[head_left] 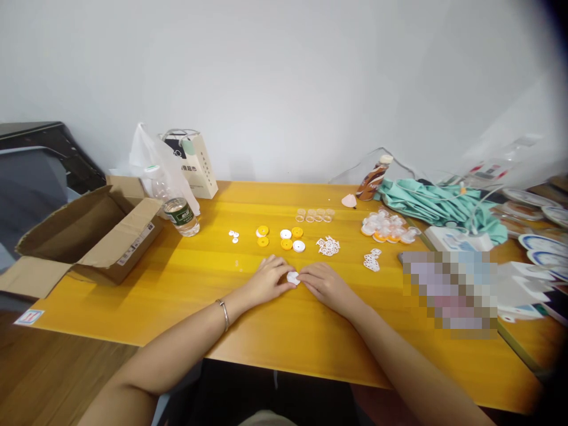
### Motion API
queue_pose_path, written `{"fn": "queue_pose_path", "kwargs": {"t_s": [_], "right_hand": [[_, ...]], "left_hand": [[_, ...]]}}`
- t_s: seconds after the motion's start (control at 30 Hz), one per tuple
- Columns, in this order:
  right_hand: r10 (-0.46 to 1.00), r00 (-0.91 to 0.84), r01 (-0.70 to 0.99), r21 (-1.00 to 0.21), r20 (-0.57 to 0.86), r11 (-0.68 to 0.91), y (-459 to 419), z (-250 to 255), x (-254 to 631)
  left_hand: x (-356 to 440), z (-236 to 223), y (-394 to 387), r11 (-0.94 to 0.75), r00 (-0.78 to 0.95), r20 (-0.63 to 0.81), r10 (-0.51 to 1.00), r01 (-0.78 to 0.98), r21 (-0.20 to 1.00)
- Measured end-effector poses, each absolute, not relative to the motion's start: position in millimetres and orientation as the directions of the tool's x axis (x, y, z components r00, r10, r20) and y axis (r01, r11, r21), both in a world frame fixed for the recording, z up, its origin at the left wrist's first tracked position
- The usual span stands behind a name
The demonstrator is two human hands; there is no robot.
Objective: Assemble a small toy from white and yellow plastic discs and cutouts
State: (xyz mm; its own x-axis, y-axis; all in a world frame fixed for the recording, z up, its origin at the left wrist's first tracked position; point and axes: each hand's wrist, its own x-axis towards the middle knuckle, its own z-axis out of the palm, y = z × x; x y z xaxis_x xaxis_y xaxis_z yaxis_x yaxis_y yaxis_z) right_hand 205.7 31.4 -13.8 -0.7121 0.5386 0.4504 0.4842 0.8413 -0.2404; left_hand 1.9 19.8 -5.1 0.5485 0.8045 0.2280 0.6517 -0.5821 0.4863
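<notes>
Between my fingertips, just above the near middle of the table, is a small round white plastic piece. My left hand pinches its left side, thumb below and fingers above. From the right, the fingers of my right hand close on its other edge. Beyond my hands lie yellow discs and white discs in small groups. A heap of white openwork pieces sits past my right hand. Tiny white parts lie farther left, and clear round cups stand in a row behind.
An open cardboard box, a water bottle and a paper bag stand left. At right are assembled clear-and-orange pieces, a brown drink bottle, green cloth and a blurred-out flat item.
</notes>
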Motion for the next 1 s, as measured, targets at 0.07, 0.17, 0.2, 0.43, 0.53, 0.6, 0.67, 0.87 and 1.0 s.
{"fn": "queue_pose_path", "kwargs": {"t_s": [0.07,0.17,0.2,0.43,0.53,0.6,0.67,0.87,1.0], "right_hand": [[0.537,-0.707,0.471,-0.261,0.461,0.843,31.4,-13.7,205.7],[0.54,-0.696,0.456,-0.29,0.473,0.841,31.6,-14.2,205.6],[0.543,-0.691,0.452,-0.301,0.477,0.84,31.9,-14.7,205.6],[0.568,-0.66,0.43,-0.373,0.491,0.822,35.1,-18.4,204.7],[0.588,-0.651,0.434,-0.4,0.48,0.807,34.6,-16.6,204.3],[0.603,-0.646,0.435,-0.423,0.469,0.795,33.7,-14.9,204.1],[0.616,-0.641,0.43,-0.45,0.458,0.783,33.1,-14.2,204.2],[0.638,-0.63,0.405,-0.513,0.443,0.757,35.5,-18.6,205.6],[0.666,-0.614,0.403,-0.558,0.424,0.726,37.8,-21.3,206.2]], "left_hand": [[1.7,-4.3,19.5,-0.581,0.549,0.227,0.805,0.651,0.488],[1.5,-3.4,19.2,-0.581,0.55,0.227,0.804,0.645,0.495],[1.5,-3.2,19.2,-0.581,0.551,0.225,0.804,0.645,0.496],[1.7,-3.6,19.2,-0.58,0.554,0.213,0.805,0.657,0.482],[2.0,-3.5,19.3,-0.58,0.553,0.217,0.805,0.655,0.484],[2.2,-3.4,19.3,-0.58,0.551,0.22,0.805,0.654,0.486],[2.3,-3.6,19.4,-0.58,0.55,0.221,0.805,0.652,0.488],[1.9,-4.5,19.3,-0.581,0.549,0.225,0.805,0.651,0.489],[1.9,-4.4,19.6,-0.58,0.551,0.22,0.805,0.651,0.49]]}}
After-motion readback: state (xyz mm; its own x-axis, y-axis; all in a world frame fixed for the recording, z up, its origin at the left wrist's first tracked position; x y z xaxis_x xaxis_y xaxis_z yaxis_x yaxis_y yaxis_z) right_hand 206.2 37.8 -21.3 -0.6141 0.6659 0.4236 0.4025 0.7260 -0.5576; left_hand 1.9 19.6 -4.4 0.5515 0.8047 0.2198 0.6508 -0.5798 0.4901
